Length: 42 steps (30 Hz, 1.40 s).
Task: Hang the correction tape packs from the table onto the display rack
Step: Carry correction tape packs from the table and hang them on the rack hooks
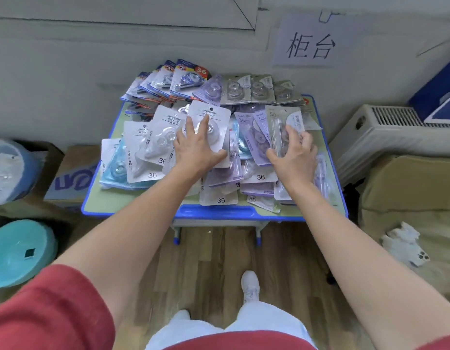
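Over the table (133,210), both hands were down in the heap of packs (254,147); left hand (197,147) lay on a white pack (216,114), fingers (191,125) spread fairly wide over its blister, thumb at the lower edge, so it looked like a loose pinch, not a firm hold yet; right hand (295,152) curled round a grey pack (277,122), fingers wrapped behind its right edge and thumb in front, pack tilted up off the pile, so that one read as held; rest of the packs lay overlapping across the table, blue ones at the back left, grey ones at the back, purple ones in the middle right; no rack in view, so hanging was not yet begun, step judged as picking up; to do it well, take one pack per hand and lift straight up, since neighbours overlapped and could drag along or slide off the front edge; grip the card low so the hang hole (210,109) at the top stays free; keep the hole end up and face forward on the way to the rack; blisters looked slick, so pinch card rather than plastic; whether the white pack was clear of the one beneath I could not tell.
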Each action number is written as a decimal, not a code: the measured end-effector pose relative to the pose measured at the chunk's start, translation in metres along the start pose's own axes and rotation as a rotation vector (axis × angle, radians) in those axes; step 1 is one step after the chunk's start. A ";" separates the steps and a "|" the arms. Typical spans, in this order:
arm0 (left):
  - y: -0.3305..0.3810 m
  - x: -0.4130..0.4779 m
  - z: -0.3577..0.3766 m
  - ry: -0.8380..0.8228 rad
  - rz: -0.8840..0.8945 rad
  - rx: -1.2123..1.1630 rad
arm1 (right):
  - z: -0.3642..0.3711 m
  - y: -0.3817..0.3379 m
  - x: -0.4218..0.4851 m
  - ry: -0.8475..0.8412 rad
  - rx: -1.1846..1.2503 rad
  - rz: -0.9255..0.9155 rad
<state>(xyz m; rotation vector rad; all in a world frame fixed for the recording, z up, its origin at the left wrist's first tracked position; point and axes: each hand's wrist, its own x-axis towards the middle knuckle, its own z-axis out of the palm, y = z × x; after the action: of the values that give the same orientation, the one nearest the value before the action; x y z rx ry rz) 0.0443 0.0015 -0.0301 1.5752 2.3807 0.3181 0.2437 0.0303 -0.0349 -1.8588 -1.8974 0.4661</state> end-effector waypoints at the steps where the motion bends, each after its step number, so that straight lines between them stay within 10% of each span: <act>1: -0.006 -0.005 0.000 0.008 0.039 -0.006 | 0.002 -0.002 -0.012 0.024 -0.001 0.015; 27: -0.053 -0.302 0.072 -0.154 0.851 0.018 | 0.004 0.057 -0.446 0.305 0.007 0.715; 42: -0.037 -0.522 0.134 -0.565 1.353 0.094 | 0.009 0.050 -0.711 0.665 0.041 1.299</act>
<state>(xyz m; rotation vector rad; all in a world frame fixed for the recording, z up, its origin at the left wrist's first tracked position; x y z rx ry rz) 0.2530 -0.4891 -0.1155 2.6113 0.6749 -0.0298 0.2807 -0.6760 -0.1227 -2.5548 -0.1131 0.1744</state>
